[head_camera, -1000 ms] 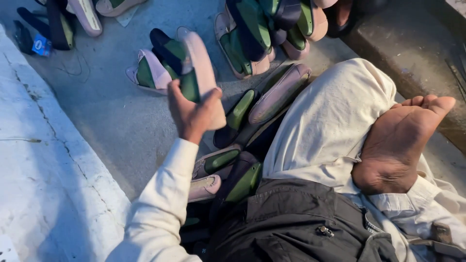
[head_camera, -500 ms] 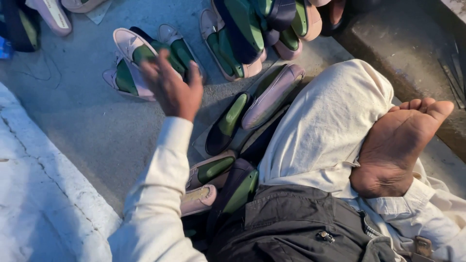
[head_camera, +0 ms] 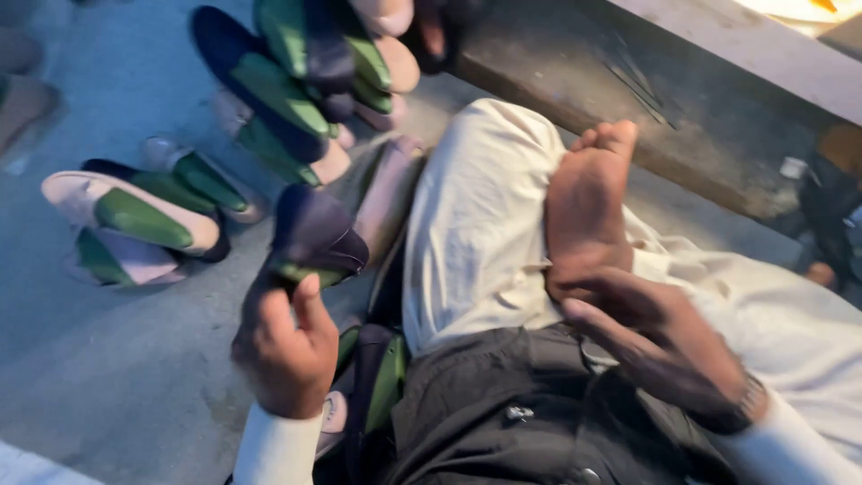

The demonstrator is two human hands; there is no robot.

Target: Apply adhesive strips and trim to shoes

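My left hand point(head_camera: 283, 350) is shut on a dark navy slip-on shoe point(head_camera: 314, 235) with a green lining, lifted just above the grey floor beside my knee. My right hand point(head_camera: 660, 341) lies with loose fingers against the heel of my bare foot point(head_camera: 588, 216), which rests on my folded leg in cream trousers point(head_camera: 476, 233). It holds nothing. A black garment point(head_camera: 485, 422) covers my lap. The view is blurred by motion.
A small heap of pink and green shoes point(head_camera: 135, 216) lies to the left on the concrete floor point(head_camera: 117, 377). More stacked shoes point(head_camera: 305, 81) sit at the top. Other shoes point(head_camera: 382, 377) are wedged against my leg. A grey stone step point(head_camera: 682, 108) runs behind my foot.
My left hand reached out to the heap on the left with a pink and green shoe, came back, and now grips a dark navy shoe. My right hand has come into view by my foot.
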